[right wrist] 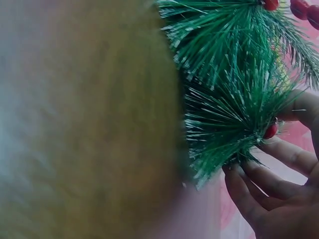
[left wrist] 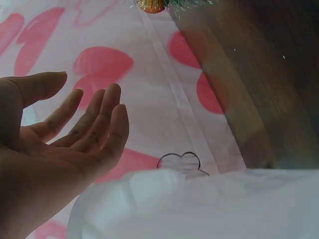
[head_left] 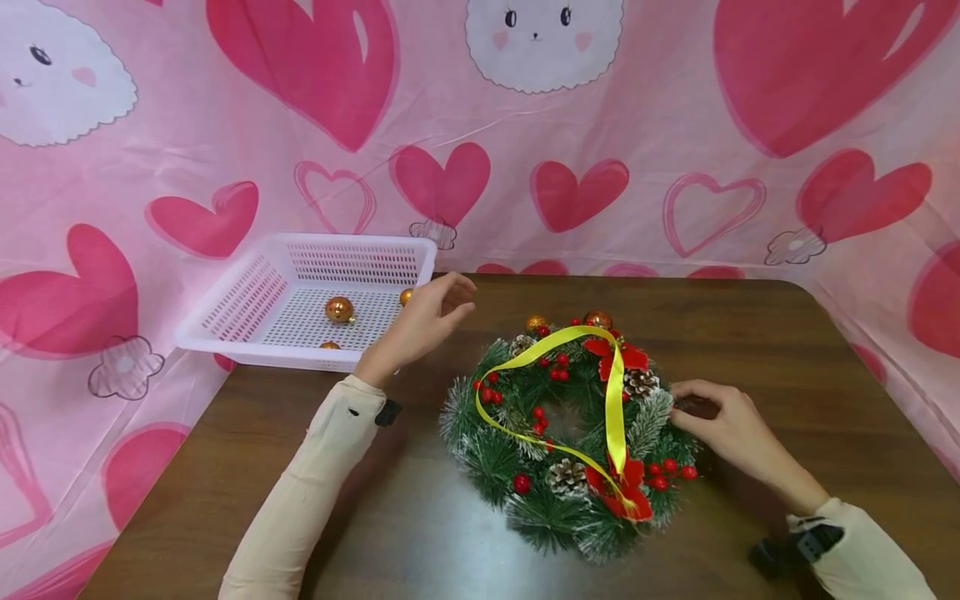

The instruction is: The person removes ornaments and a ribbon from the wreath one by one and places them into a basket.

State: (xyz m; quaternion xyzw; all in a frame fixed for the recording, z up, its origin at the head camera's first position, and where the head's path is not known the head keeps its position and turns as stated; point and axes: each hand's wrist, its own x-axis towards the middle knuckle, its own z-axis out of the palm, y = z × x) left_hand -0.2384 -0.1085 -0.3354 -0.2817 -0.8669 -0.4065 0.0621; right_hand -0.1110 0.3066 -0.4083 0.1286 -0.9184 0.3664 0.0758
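Right hand (head_left: 727, 425) grips wreath (head_left: 487, 458), left hand (head_left: 420, 323) empty

The right fingers hold the wreath's outer rim; the left hang loosely curled. The wreath, yellow ribbon (head_left: 615, 408) on top, sits short of the table's (head_left: 757, 333) far edge. A white basket (head_left: 300, 359) with golden baubles (head_left: 340, 310) covers the far left corner.

Left hand (head_left: 427, 315) and right hand (head_left: 738, 429) are bare. Left sleeve (head_left: 300, 492) is cream, long and close-fitting, with a small dark mark (head_left: 352, 412) near the cuff. Right sleeve (head_left: 873, 554) is also cream. Each wrist carries a black fitting (head_left: 817, 542).
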